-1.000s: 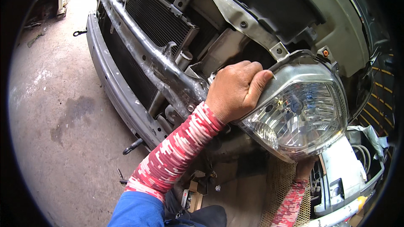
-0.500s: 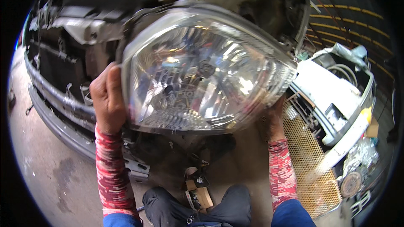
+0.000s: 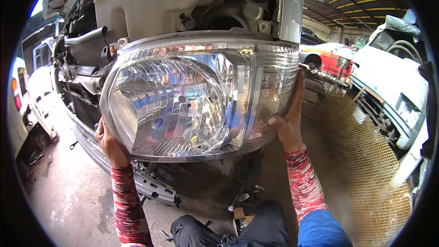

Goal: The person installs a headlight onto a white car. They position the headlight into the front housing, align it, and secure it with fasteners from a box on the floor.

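Observation:
A large clear headlight (image 3: 183, 105) with a chrome reflector fills the middle of the view, its lens toward me. My left hand (image 3: 111, 144) grips its lower left edge, the fingers partly hidden behind the housing. At the right end, my right hand (image 3: 290, 123) is wrapped round the side, thumb on the lens and fingers reaching behind. Directly above the lamp is the car's open front corner, with a pale plastic tank (image 3: 151, 4) and a grey body panel edge (image 3: 290, 9). Whether the lamp touches the body cannot be seen from here.
A bare metal bumper beam (image 3: 151, 187) curves along the lower left. At the right stand a tan mesh panel (image 3: 375, 164) and white vehicle parts (image 3: 388, 82). A red car (image 3: 331, 57) is farther back. Between my knees lies a small cardboard box (image 3: 240, 215).
The headlight has levelled out from its tilt and now sits against the front corner opening. My view has lifted, showing more of the workshop. Both hands still hold the lamp.

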Demonstrator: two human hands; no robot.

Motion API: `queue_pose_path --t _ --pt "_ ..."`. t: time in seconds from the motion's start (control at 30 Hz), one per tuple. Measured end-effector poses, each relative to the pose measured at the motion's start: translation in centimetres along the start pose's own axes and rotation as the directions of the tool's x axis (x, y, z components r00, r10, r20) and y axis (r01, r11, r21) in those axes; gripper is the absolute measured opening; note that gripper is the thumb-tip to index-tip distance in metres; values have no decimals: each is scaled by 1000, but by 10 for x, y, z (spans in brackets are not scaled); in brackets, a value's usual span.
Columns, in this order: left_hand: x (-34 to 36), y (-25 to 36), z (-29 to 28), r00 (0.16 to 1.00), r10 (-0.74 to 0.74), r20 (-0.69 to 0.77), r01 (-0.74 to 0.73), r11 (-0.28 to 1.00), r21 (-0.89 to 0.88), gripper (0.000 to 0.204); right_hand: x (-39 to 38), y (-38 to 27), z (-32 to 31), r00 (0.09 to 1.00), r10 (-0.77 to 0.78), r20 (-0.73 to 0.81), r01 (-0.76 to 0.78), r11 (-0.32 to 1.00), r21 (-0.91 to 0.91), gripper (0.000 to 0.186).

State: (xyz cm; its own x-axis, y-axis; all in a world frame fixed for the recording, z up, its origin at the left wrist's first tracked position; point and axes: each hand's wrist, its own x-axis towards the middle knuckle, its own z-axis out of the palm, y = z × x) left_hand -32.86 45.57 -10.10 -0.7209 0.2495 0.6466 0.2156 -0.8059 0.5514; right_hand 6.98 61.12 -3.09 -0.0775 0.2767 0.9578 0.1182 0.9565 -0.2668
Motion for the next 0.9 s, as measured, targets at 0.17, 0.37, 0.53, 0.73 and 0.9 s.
queue_pose_path --t 0.17,0.37,0.53,0.73,0.9 --pt "6 38 -2 990 -96 107 35 883 469 39 -2 10 3 992 -116 -54 106 980 -167 145" --pt "-23 138 75 790 611 46 -465 549 694 56 -2 7 1 994 -74 -78 65 992 -105 145" --pt "-11 94 146 835 510 208 -462 444 767 59 2 8 -1 990 -124 -71 111 981 -161 149" --pt "-2 70 120 807 532 255 -541 494 681 58 4 7 0 988 -125 -87 110 982 -156 150" --pt "-15 100 156 770 552 319 -547 316 775 50 5 6 -5 987 -97 -129 82 990 -119 146"
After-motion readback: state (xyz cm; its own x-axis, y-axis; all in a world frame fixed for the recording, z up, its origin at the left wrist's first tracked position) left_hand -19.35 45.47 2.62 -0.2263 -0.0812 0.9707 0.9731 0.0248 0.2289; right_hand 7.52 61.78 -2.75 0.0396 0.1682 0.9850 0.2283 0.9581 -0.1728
